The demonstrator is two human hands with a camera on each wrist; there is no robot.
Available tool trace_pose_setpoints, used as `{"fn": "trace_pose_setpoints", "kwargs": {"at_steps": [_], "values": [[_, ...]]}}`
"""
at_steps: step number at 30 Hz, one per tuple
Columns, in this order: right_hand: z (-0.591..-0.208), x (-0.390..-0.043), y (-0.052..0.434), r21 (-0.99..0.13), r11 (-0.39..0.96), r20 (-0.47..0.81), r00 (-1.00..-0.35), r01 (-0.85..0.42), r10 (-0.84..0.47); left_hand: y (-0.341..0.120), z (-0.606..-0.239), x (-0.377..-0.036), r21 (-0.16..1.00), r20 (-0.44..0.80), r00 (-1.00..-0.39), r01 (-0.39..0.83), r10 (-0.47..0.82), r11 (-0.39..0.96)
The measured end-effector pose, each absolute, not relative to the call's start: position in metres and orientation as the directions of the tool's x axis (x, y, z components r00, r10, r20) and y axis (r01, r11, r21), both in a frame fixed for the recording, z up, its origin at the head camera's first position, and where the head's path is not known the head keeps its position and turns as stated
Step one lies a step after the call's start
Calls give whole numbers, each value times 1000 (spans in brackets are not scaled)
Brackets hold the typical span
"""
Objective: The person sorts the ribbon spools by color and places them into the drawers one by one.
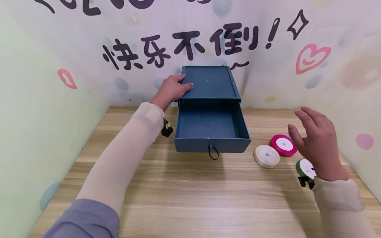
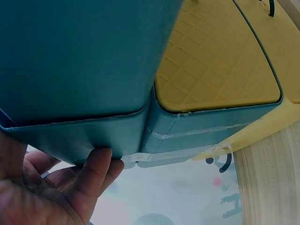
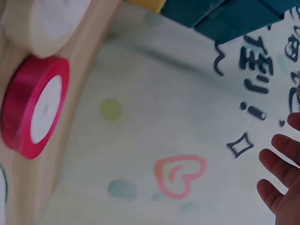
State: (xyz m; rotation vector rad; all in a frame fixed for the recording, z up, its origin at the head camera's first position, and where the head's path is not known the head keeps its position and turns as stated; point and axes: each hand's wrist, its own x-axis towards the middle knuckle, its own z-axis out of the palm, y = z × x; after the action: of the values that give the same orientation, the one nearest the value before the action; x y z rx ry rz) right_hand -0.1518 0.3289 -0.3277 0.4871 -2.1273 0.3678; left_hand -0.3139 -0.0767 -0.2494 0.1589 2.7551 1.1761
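A dark blue box (image 1: 209, 82) stands at the back of the wooden table (image 1: 190, 198), its drawer (image 1: 208, 125) pulled out and bare inside, with a black loop pull (image 1: 213, 152) at the front. My left hand (image 1: 172, 87) holds the box's top left edge, fingers on the lid; in the left wrist view the fingers (image 2: 96, 171) wrap the box's (image 2: 79, 61) corner. My right hand (image 1: 317, 142) hovers open above three ribbon spools: pink (image 1: 283, 144), cream (image 1: 266, 156) and green (image 1: 305, 168), touching none. The right wrist view shows the pink spool (image 3: 35, 108) and cream spool (image 3: 44, 21).
Patterned walls with black lettering (image 1: 178, 46) close in the table at the back and both sides. A pink heart (image 1: 311, 58) marks the right wall. Bare wood lies in front of the drawer.
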Motion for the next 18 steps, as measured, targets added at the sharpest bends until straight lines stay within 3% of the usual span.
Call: {"fn": "trace_pose_setpoints", "kwargs": {"at_steps": [7,13,18], "values": [[-342,-163,357,-171,879,690,-691,-445,-216,-77,-249,-314,720,-94,-984,39,153,693],[-362,-170,372,-272,898,428,-879,-345,-208,-77,-249,-313,727,-95,-984,36,152,686],[-373,-176,380,-350,903,214,-960,-247,-180,-77,-248,-313,729,-93,-984,39,155,684]]}}
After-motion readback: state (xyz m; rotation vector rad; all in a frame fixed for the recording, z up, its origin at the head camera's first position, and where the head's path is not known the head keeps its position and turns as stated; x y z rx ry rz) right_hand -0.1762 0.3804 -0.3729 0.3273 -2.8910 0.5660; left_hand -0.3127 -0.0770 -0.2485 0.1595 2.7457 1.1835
